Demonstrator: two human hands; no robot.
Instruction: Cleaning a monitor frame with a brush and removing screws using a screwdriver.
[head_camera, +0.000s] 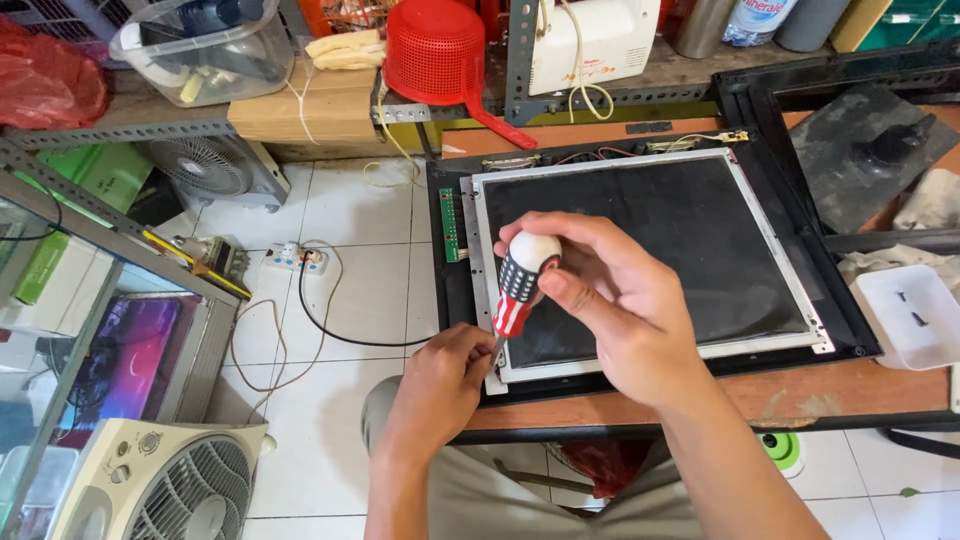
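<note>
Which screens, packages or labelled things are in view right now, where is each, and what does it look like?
Bare display panel: on the wooden bench, flat, square, dark with a silver metal frame; the right hand holds a red, white and black screwdriver at its near-left corner, the left hand steadying the tip.
Lit screen: lower left, purple glow.
Bottle: top shelf, blue-and-white label.
Cardboard parcel: shelf, brown, string-tied.

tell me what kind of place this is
Probably a small electronics repair workshop. An opened flat screen panel lies on the wooden bench, the right hand works a screwdriver at its corner while the left hand steadies the tip, and fans wait on the floor.
</note>
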